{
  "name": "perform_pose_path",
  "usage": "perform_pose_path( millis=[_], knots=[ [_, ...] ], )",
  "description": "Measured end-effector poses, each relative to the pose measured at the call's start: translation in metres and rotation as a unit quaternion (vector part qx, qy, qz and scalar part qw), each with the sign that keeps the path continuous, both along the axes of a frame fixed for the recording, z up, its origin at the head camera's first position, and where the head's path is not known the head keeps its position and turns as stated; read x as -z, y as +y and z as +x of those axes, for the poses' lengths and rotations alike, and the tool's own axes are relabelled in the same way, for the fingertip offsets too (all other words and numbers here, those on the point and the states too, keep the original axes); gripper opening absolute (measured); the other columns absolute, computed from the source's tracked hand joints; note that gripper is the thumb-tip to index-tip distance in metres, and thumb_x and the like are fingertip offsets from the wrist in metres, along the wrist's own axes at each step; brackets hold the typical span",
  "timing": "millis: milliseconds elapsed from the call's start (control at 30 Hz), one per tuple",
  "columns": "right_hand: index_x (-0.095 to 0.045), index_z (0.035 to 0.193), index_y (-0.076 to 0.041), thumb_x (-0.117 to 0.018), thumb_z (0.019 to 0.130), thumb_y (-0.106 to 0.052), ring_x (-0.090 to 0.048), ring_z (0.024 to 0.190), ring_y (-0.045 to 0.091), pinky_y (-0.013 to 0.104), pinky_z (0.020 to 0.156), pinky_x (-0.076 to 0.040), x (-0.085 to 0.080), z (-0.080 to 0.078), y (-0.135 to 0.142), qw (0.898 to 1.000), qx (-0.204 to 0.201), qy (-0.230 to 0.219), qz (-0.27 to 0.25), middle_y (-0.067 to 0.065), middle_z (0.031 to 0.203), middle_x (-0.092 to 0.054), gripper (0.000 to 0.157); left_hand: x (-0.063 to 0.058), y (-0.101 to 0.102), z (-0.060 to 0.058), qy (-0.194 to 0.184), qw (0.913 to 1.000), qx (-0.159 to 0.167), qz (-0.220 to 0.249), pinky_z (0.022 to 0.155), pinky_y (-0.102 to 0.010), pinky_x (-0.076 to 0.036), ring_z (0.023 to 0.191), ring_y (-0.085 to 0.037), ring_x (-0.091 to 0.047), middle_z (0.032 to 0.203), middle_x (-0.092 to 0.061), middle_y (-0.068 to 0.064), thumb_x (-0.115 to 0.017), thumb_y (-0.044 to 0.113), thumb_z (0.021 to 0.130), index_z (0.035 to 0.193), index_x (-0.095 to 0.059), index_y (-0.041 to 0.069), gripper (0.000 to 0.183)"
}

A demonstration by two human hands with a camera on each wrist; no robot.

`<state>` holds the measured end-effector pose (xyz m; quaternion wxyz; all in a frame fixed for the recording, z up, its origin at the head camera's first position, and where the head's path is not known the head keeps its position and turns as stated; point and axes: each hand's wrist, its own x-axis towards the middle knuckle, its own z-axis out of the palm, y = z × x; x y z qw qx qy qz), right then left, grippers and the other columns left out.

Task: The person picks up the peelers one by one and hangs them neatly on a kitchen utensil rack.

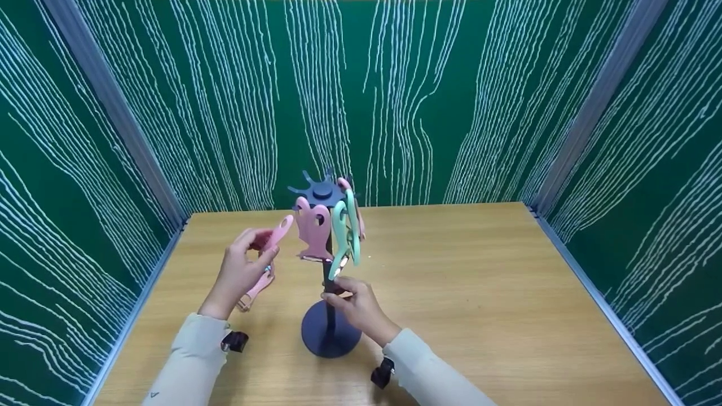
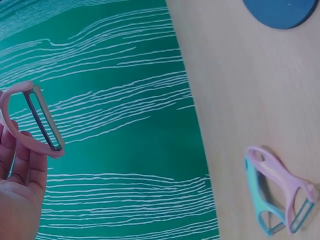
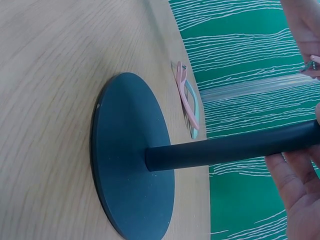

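1. Your left grip (image 1: 240,268) pinches a pink peeler (image 1: 280,231), left of the dark stand (image 1: 322,193).
2. Your right grip (image 1: 360,307) holds its post (image 3: 225,148).
3. Other peelers (image 1: 317,232) hang there; a pink-and-green pair (image 2: 278,172) lies on the bench (image 1: 479,282).

Head view downward, wrist views near, sideways, apparently sharing base (image 3: 125,165)

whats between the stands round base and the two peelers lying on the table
Only bare tabletop lies between the round base and the pink peeler and mint peeler, as the left wrist view shows.
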<state>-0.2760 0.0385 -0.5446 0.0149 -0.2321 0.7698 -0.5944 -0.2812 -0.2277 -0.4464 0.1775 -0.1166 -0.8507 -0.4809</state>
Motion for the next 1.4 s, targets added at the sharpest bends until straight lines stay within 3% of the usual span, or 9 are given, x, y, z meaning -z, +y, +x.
perform_pose_path(
  millis=[267, 533, 900, 1267, 1400],
  knots=[
    [-0.08, 0.117, -0.005, -0.072, 0.106, -0.012, -0.071, 0.105, 0.017, 0.03, 0.087, -0.067, 0.001, 0.0, -0.002, 1.0, -0.007, 0.02, -0.019, 0.013, 0.112, -0.077, 0.016, -0.015, -0.001, 0.005, 0.01, 0.9999, -0.002, 0.01, 0.101, -0.025, -0.054, 0.111, -0.021, -0.064, 0.124, -0.071, -0.01, -0.077, 0.011, 0.102, 0.138, -0.07, 0.007, 0.037],
    [-0.08, 0.118, -0.005, -0.073, 0.105, -0.011, -0.069, 0.105, 0.018, 0.032, 0.089, -0.067, 0.0, -0.001, -0.002, 1.0, -0.005, 0.009, -0.021, 0.013, 0.112, -0.077, 0.016, -0.032, 0.004, 0.012, 0.035, 0.9992, 0.006, 0.017, 0.105, -0.028, -0.053, 0.114, -0.019, -0.063, 0.124, -0.07, -0.009, -0.076, 0.01, 0.103, 0.14, -0.069, 0.008, 0.038],
    [-0.08, 0.12, -0.005, -0.071, 0.106, -0.011, -0.071, 0.106, 0.018, 0.035, 0.091, -0.067, 0.001, -0.001, -0.002, 1.0, -0.006, 0.006, -0.018, 0.013, 0.114, -0.077, 0.018, -0.05, 0.009, 0.015, 0.082, 0.9965, 0.007, 0.018, 0.108, -0.013, -0.048, 0.117, -0.016, -0.063, 0.128, -0.07, -0.008, -0.075, 0.006, 0.103, 0.139, -0.068, 0.006, 0.037],
    [-0.079, 0.116, -0.005, -0.072, 0.106, -0.012, -0.073, 0.102, 0.014, 0.028, 0.085, -0.067, 0.003, -0.001, -0.002, 0.999, -0.011, 0.034, -0.026, 0.012, 0.109, -0.078, 0.014, -0.067, 0.017, 0.014, 0.14, 0.9879, 0.048, 0.047, 0.106, -0.013, -0.052, 0.111, -0.002, -0.063, 0.123, -0.069, -0.017, -0.07, -0.004, 0.102, 0.138, -0.066, -0.006, 0.036],
    [-0.079, 0.117, -0.006, -0.072, 0.106, -0.012, -0.072, 0.102, 0.012, 0.028, 0.084, -0.067, 0.002, -0.001, -0.002, 0.999, -0.008, 0.029, -0.023, 0.011, 0.11, -0.078, 0.015, -0.074, 0.022, 0.017, 0.148, 0.9855, 0.061, 0.055, 0.109, -0.014, -0.052, 0.113, -0.003, -0.065, 0.125, -0.068, -0.019, -0.068, -0.006, 0.103, 0.139, -0.064, -0.008, 0.037]
  ],
)
